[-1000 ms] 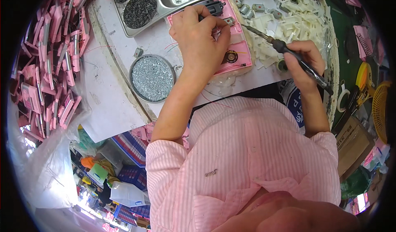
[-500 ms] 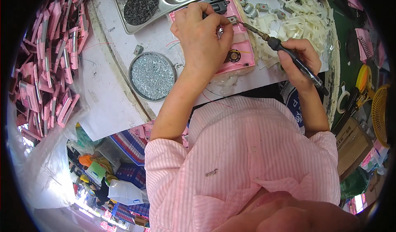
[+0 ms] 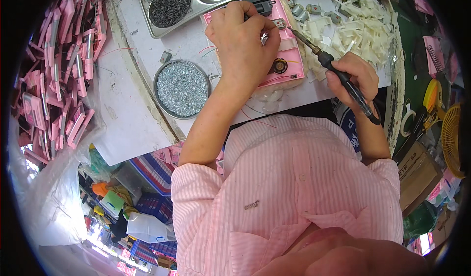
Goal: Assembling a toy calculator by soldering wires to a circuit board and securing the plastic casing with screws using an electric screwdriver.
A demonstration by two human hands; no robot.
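Observation:
A soldering iron [image 3: 347,82] with a black handle lies in my closed right hand [image 3: 360,77], its thin metal tip pointing up and left. That tip is close to a small silver motor [image 3: 279,23] in an open pink plastic casing [image 3: 293,62]; whether it touches cannot be told. Over the casing's left half bends my left hand [image 3: 245,48], thumb and fingers pinched together. Something shiny shows beneath its fingers, but I cannot make out what they hold. The casing also carries a black part [image 3: 262,5] at its far end and a round speaker [image 3: 280,65] at its near end.
Left of the casing stands a round tin [image 3: 207,87] of small metal pieces. Behind it is a compartmented metal tray [image 3: 198,8] with dark springs. White plastic parts [image 3: 360,28] and small motors [image 3: 314,9] pile up at right. Pink casings [image 3: 64,55] are heaped far left.
The iron's tip has drawn back slightly to the right and nearer me, with my right hand shifting a little. My left hand stays bent over the casing.

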